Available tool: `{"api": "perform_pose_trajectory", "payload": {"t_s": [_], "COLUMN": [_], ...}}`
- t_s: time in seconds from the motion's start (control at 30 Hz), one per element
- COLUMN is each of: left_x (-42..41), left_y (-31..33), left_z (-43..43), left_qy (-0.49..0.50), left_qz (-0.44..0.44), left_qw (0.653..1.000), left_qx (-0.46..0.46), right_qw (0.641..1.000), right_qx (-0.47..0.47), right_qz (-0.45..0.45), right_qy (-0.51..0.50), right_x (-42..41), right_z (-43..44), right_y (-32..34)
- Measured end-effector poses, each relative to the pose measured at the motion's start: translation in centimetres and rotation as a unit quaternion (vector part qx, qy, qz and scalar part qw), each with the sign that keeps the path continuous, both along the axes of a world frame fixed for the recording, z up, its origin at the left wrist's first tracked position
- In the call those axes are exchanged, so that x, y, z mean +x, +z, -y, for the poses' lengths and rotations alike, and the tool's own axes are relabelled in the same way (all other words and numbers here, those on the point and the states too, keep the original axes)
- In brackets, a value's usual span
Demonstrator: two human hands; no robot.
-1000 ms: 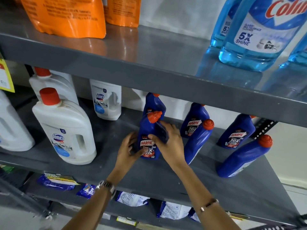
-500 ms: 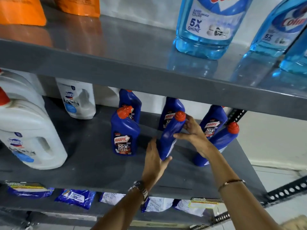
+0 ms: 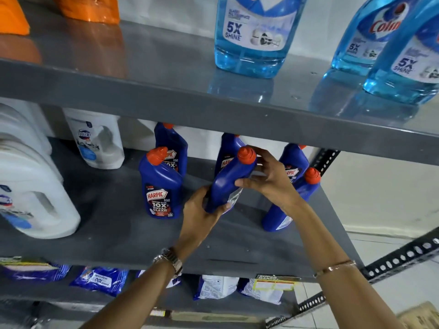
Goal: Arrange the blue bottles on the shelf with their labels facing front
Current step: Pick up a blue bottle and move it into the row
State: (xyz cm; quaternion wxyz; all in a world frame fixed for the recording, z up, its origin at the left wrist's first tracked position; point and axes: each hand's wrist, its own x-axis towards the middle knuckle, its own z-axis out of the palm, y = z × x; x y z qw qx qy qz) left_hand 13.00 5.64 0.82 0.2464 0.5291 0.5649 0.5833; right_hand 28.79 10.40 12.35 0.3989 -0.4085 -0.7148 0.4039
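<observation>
Both of my hands grip one dark blue Harpic bottle (image 3: 226,184) with a red cap, tilted, its white back label turned to the right. My left hand (image 3: 199,212) holds its base and my right hand (image 3: 266,179) holds its shoulder. A front-facing Harpic bottle (image 3: 160,186) stands upright to the left, another (image 3: 172,148) behind it. Two more (image 3: 228,150), (image 3: 293,162) stand at the back. At the right a bottle (image 3: 292,203) leans with its label away from me. All are on the grey middle shelf (image 3: 118,224).
White Domex jugs (image 3: 95,141), (image 3: 31,195) stand at the shelf's left. The upper shelf (image 3: 166,91) overhangs close above the bottle caps, carrying light blue Colin bottles (image 3: 254,34) and orange pouches (image 3: 90,8). Packets (image 3: 99,280) lie on the lower shelf. A perforated upright (image 3: 325,157) bounds the right.
After leaving the first bottle standing label-front, both hands moved right onto the neighbouring bottle. Since half a second ago my left hand has closed round its base, and the view came closer.
</observation>
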Motion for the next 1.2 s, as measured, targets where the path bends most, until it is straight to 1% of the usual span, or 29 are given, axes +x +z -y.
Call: {"api": "perform_pose_trajectory", "payload": {"t_s": [0.1,0.23,0.27,0.33,0.4,0.5,0.57,0.67,0.73,0.77,0.8,0.87,0.93,0.97,1.07,1.13,1.2], "left_x": [-0.6,-1.1,-0.9,-0.1,1.1,2.7,3.0,2.5,1.8,1.6,1.4,1.2,1.0,0.8,-0.1,-0.9,-1.5], "left_y": [1.0,1.2,1.1,0.7,0.4,0.4,0.2,0.1,0.1,0.2,0.4,1.1,1.7,1.9,2.1,2.4,2.8], "left_z": [0.2,0.8,0.9,1.3,1.8,1.7,1.3,0.5,0.0,-0.1,-0.2,-0.2,-0.3,-0.3,-0.8,-1.1,-1.4], "left_qy": [-0.042,-0.148,-0.155,-0.112,-0.046,-0.007,0.019,0.025,0.009,-0.009,-0.034,-0.093,-0.156,-0.184,-0.225,-0.250,-0.287], "left_qz": [0.001,0.089,0.110,0.130,0.112,-0.011,-0.042,-0.047,-0.054,-0.046,-0.027,0.037,0.104,0.122,0.124,0.131,0.143], "left_qw": [0.999,0.985,0.981,0.985,0.993,1.000,0.998,0.998,0.999,0.999,0.999,0.995,0.982,0.975,0.964,0.955,0.942], "left_qx": [0.001,-0.026,-0.026,-0.018,-0.010,-0.028,-0.030,-0.015,0.000,0.004,0.006,0.006,-0.004,-0.015,-0.065,-0.094,-0.103], "right_qw": [1.000,0.999,0.998,0.990,0.979,0.971,0.979,0.992,0.990,0.990,0.990,0.992,0.994,0.994,0.994,0.997,0.999], "right_qx": [0.011,-0.013,-0.006,0.011,0.010,-0.011,-0.033,-0.114,-0.118,-0.110,-0.102,-0.079,-0.053,-0.050,-0.059,-0.046,-0.018], "right_qz": [0.009,-0.005,0.000,0.021,0.024,0.026,0.038,0.035,0.070,0.081,0.085,0.087,0.087,0.077,0.031,0.025,0.031], "right_qy": [-0.014,-0.045,-0.067,-0.137,-0.204,-0.236,-0.197,-0.044,0.030,0.045,0.048,0.039,0.046,0.060,0.083,0.057,0.006], "right_x": [-0.1,-0.5,-0.8,-1.4,-1.9,-2.6,-2.5,-1.0,0.2,0.5,0.8,0.8,0.7,0.6,0.6,0.6,0.3], "right_z": [0.4,1.2,1.5,1.8,2.2,2.6,2.7,2.5,2.0,1.8,1.6,1.2,1.1,1.1,0.9,0.6,0.4], "right_y": [0.5,-0.1,-0.2,-0.5,-0.6,-0.4,0.1,1.6,2.6,2.9,3.1,3.1,2.8,2.7,2.5,2.2,1.6]}}
